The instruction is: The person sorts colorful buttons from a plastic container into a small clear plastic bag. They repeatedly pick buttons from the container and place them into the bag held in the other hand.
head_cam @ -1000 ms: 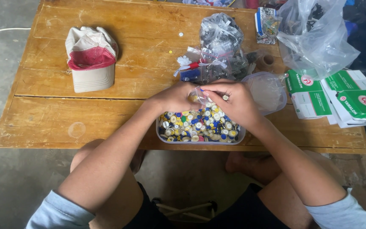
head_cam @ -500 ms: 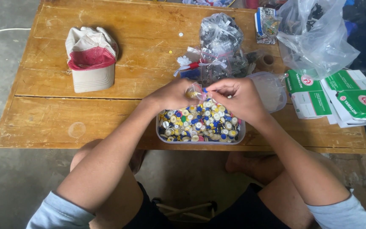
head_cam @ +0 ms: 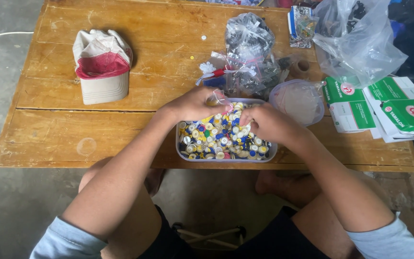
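Buttons (head_cam: 219, 136), many small round ones in white, blue, yellow and red, are filling a clear plastic tub (head_cam: 226, 158) that is sitting at the near edge of the wooden table (head_cam: 73, 129), right in front of the seated person, so both hands are reaching it with bent elbows. The left hand (head_cam: 195, 103) is hovering over the tub's far left corner, its fingers curled together and pinching a small clear plastic bag (head_cam: 222, 98), which looks to be held just above the pile so that anything dropped is falling back in. The right hand (head_cam: 264, 123) is resting on the buttons at the right side, fingers pressed together as if nipping one; what sits between the fingertips is too small to tell.

Just beyond the tub a heap of clear bags (head_cam: 250, 57) holding dark small parts is lying within easy reach. A round clear lid or bowl (head_cam: 297, 101) is sitting just right of the tub, seemingly holding nothing. A big loose plastic bag (head_cam: 360, 41) is slumping at the far right corner, above green and white cardboard boxes (head_cam: 389, 108). A white and red cap (head_cam: 102, 64) is lying well apart on the left.
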